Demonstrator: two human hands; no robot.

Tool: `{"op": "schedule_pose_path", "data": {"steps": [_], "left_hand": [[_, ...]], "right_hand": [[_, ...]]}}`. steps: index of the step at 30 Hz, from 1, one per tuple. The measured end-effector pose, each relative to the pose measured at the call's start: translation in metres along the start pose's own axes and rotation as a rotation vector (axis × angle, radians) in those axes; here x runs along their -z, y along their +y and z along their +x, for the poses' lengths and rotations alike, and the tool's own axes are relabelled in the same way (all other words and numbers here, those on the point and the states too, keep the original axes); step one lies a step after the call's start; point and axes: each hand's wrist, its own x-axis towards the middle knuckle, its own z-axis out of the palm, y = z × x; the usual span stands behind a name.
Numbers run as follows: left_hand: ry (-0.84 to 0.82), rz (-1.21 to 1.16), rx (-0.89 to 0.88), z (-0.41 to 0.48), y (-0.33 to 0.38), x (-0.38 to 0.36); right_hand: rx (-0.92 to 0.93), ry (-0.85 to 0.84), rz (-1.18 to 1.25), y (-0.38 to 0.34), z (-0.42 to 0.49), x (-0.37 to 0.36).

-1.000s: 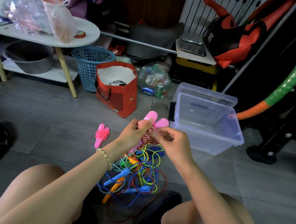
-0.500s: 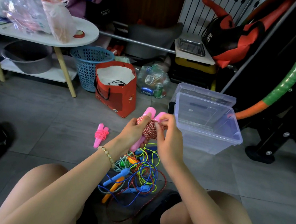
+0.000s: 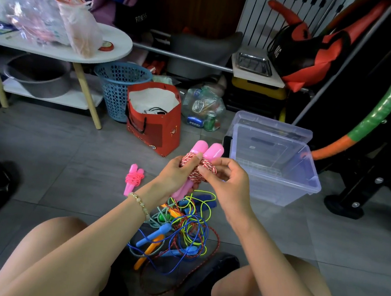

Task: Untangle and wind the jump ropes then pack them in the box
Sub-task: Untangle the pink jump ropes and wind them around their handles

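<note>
**Item:** red-and-white braided rope (image 3: 198, 168), coiled round its paired pink handles (image 3: 207, 149).

**Location:** held in the air over the floor, above the tangled ropes (image 3: 178, 228) and near the left wall of the clear box (image 3: 283, 178).

**Handling (judged):** light. The cord is soft and springy, so the wraps are liable to slacken. The handles are hard and smooth and make the surer hold, with a thumb pinning the loose end.

**Left grip** (image 3: 177, 172)**:** closed round handles and coil.

**Right grip** (image 3: 227, 180)**:** pinching the wraps, thumb laid on the coil.

**Change:** a second ago the right grip stood out to the coil's right. It is now drawn in against the coil, and the bundle sits slightly higher beside the box.
</note>
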Motion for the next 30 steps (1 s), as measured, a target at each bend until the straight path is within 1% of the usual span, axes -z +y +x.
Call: {"op": "schedule_pose_path", "data": {"steps": [3,7,9,11,14,16,17,20,22,25,27,30], "left_hand": [[0.05,-0.033,0.018,-0.001,-0.003,-0.005],[0.082,-0.076,0.021,0.003,-0.004,-0.008],[0.086,-0.072,0.019,0.003,-0.002,-0.008],[0.089,-0.083,0.021,0.003,-0.001,-0.008],[0.098,-0.071,0.035,0.004,0.0,-0.009],[0.1,-0.058,0.044,0.003,0.001,-0.01],[0.109,-0.056,0.047,0.002,0.002,-0.011],[0.138,-0.058,0.056,-0.002,0.006,-0.008],[0.131,-0.07,0.073,-0.004,0.009,-0.005],[0.058,-0.138,0.123,-0.006,0.011,0.0],[-0.012,-0.191,0.158,-0.01,0.014,0.003],[-0.047,-0.158,0.164,-0.011,0.011,0.004]], "right_hand": [[-0.035,0.053,0.026,0.001,-0.001,-0.003],[0.002,0.127,-0.122,0.005,0.003,-0.005],[0.029,0.137,-0.133,0.007,0.004,-0.005],[0.111,0.148,-0.146,0.007,0.002,-0.005],[0.295,0.191,-0.372,0.006,0.002,-0.004],[0.36,0.189,-0.496,0.008,0.004,-0.005],[0.373,0.186,-0.518,0.009,0.004,-0.006],[0.418,0.168,-0.504,0.008,0.002,-0.013],[0.449,0.139,-0.453,0.005,0.0,-0.016],[0.464,0.03,-0.372,0.001,0.001,-0.016],[0.426,-0.066,-0.35,0.002,0.006,-0.011],[0.396,-0.122,-0.391,0.005,0.01,-0.004]]}}
